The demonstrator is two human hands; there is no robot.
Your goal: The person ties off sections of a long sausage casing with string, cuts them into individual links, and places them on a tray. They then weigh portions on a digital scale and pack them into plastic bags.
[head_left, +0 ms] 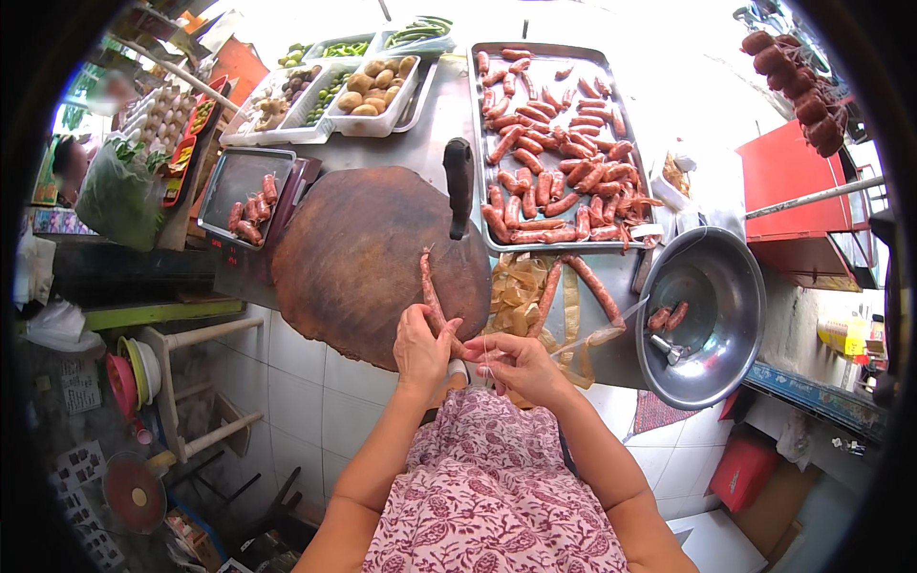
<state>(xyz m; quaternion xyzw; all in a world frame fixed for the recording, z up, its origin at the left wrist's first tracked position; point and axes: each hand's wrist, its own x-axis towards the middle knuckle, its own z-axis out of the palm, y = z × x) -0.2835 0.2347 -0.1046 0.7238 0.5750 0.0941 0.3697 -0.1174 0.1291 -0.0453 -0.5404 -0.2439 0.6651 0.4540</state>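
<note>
A long raw sausage [432, 291] lies on the round wooden chopping board [353, 248], its tip pointing away from me. My left hand [423, 346] is closed around the near end of it. Close beside, my right hand [523, 368] pinches a thin pale string [487, 355] next to the sausage's end. From there the sausage strand continues to the right, past loose casing [521, 296], as a bent length [592, 285] on the table. A dark-handled cleaver [459, 186] stands at the board's right edge.
A metal tray [489, 241] of many short sausages stands behind. On the right, a steel bowl [716, 358] holds two sausages and a metal piece. At left, a scale tray [229, 181] carries several sausages. Vegetable tubs [373, 122] stand at the back; sausages [798, 81] hang upper right.
</note>
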